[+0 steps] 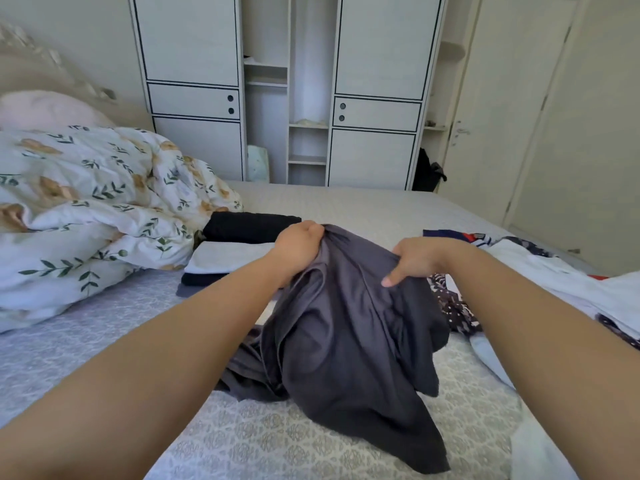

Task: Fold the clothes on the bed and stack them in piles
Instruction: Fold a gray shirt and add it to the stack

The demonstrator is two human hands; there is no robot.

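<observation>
A dark grey garment (349, 344) hangs crumpled from both my hands above the patterned grey bedspread (263, 441), its lower part trailing on the bed. My left hand (298, 245) grips its upper left edge in a fist. My right hand (417, 261) holds the upper right edge, thumb pressed on the cloth. Behind my left hand sits a pile of folded clothes: a black piece (246, 226) at the back, a white one (225, 258) over darker ones. Unfolded white and navy patterned clothes (540, 268) lie to the right.
A rumpled floral duvet (90, 202) and a pink pillow (45, 109) fill the left of the bed. A white wardrobe (287, 88) with open shelves stands beyond the bed, a black bag (427, 171) beside it, and a door (512, 109) on the right.
</observation>
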